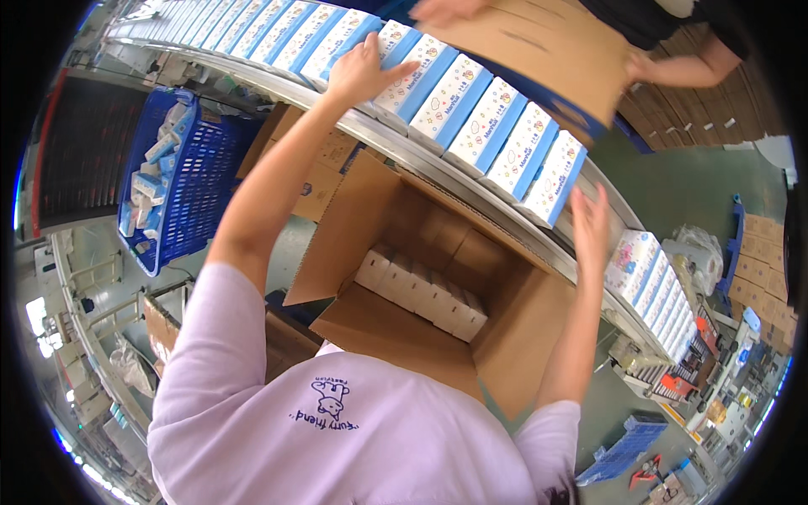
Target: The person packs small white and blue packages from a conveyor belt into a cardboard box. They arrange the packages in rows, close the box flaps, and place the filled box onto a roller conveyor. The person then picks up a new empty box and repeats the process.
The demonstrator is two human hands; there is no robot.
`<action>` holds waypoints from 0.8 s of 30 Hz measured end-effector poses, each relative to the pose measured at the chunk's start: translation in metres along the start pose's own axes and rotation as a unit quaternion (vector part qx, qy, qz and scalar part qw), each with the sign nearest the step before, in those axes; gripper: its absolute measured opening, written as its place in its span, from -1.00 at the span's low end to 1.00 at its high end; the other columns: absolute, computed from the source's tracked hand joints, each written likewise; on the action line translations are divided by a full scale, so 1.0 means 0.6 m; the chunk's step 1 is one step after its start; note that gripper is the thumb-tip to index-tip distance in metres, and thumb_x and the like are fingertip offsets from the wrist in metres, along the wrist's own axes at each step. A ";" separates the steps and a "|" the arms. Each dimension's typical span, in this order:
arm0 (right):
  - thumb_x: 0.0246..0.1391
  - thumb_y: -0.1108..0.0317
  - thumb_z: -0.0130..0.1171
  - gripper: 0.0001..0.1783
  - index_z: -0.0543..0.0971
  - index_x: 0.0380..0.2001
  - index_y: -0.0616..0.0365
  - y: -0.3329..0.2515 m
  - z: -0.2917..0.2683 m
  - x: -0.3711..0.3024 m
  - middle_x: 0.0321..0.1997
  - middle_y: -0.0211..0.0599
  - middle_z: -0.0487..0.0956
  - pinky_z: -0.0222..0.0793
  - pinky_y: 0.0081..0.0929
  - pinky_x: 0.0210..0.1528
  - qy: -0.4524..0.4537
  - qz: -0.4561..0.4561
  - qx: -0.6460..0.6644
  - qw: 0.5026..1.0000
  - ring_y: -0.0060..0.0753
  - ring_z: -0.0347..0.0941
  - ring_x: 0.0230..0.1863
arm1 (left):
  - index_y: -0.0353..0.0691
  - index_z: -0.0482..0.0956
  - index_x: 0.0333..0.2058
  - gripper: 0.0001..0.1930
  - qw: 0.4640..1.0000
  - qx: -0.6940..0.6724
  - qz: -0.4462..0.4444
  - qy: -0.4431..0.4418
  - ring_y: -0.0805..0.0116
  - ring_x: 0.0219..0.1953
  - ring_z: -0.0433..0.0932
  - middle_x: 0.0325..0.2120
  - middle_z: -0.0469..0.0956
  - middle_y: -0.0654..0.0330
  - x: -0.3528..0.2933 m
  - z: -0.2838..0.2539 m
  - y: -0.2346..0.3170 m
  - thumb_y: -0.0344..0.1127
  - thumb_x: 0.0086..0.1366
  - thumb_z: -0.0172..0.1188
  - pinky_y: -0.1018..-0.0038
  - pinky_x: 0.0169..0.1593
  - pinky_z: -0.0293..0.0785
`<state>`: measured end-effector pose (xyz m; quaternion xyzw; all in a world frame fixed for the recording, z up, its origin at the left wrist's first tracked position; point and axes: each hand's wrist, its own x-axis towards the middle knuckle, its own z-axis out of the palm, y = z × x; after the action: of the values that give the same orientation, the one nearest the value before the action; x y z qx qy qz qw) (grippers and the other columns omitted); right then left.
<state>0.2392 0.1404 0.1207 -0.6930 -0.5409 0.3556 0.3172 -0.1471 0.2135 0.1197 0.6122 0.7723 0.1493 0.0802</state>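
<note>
A row of white-and-blue rectangular packs [486, 126], which look like tissue packs, stands on a metal conveyor ledge [404, 145]. My left hand [364, 74] reaches across the row, fingers spread, touching the packs near its thumb. At the row's right end, my right hand [591, 223] is open beside the last pack [553, 181], fingers stretched upward; whether it touches that pack I cannot tell. Between my arms an open cardboard carton [518, 316] sits below the ledge, flaps folded out. A row of white packs [421, 293] lies inside along its bottom.
Across the conveyor, another person's hand [644, 69] holds a large cardboard box [530, 50]. A blue basket [206, 160] with loose packs stands at left. More packs [652, 286] line the conveyor at right. Stacked cartons [762, 261] and a blue crate [627, 450] are beyond.
</note>
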 end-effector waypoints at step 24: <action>-0.19 -0.27 0.17 -0.03 0.26 -0.12 0.56 0.221 0.096 -0.254 -0.21 0.29 0.49 0.36 -0.32 -0.07 -0.206 0.248 -0.244 0.915 0.09 0.45 -0.09 | -0.51 0.14 0.08 0.18 0.915 0.012 -0.025 -0.402 0.03 -0.03 0.43 -0.11 0.42 -0.22 -0.389 0.221 0.037 0.48 -0.26 0.17 0.39 -0.02 0.37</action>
<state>0.2356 -0.0336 0.0029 -0.7721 -0.4746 0.4153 -0.0787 -0.0308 0.0090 -0.0115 0.6021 0.6917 -0.1206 0.3800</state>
